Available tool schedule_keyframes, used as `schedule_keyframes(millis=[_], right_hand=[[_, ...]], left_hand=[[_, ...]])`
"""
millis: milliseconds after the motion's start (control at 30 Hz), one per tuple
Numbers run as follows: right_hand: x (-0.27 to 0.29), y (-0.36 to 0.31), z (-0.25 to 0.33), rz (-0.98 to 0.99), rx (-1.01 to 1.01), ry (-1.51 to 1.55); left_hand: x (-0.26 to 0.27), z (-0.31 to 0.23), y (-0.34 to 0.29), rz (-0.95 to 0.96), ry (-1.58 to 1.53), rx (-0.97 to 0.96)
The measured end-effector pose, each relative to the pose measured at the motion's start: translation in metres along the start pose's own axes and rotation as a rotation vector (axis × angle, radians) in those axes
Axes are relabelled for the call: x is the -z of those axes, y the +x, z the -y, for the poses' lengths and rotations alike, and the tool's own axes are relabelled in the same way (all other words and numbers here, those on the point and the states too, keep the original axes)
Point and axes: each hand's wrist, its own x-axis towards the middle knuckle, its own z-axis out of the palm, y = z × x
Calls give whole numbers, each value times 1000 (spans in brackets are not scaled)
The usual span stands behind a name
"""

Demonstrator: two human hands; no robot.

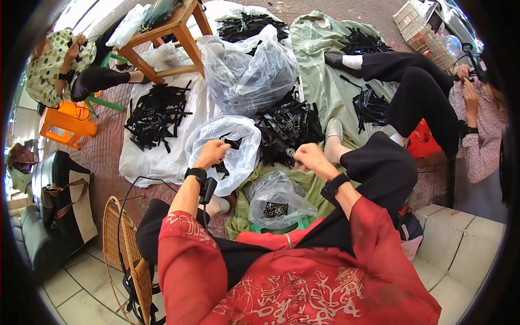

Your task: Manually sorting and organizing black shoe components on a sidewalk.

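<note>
My left hand [213, 153] is held over a white plastic bag [246, 131] whose mouth gapes, with black strap-like pieces inside. Its fingers are curled together, and whatever they hold is too small to make out. To its right, my right hand [313, 158] is closed around a small dark piece with a greyish end [291, 154]. This hand is beside a heap of black strap pieces with shiny buckle-like parts [287, 127]. Nearer my lap sits a clear bag [290, 208] holding small dark metal bits [276, 210].
A large filled plastic bag [249, 73] stands beyond. Black pieces [157, 116] lie piled on white sheeting [132, 162]. A wooden stool [162, 35] and orange plastic stool [67, 127] are at left. Two people sit working left and right. A cable hangs by my wicker chair [120, 227].
</note>
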Motion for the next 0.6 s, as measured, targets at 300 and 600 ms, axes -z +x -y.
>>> schedule_keyframes(millis=[300, 600], right_hand=[[-9, 82, -27, -380, -94, 85], [-67, -7, -16, 1120, -123, -467]], left_hand=[[-31, 120, 26, -431, 357, -215], [-60, 131, 34, -504, 317, -6]])
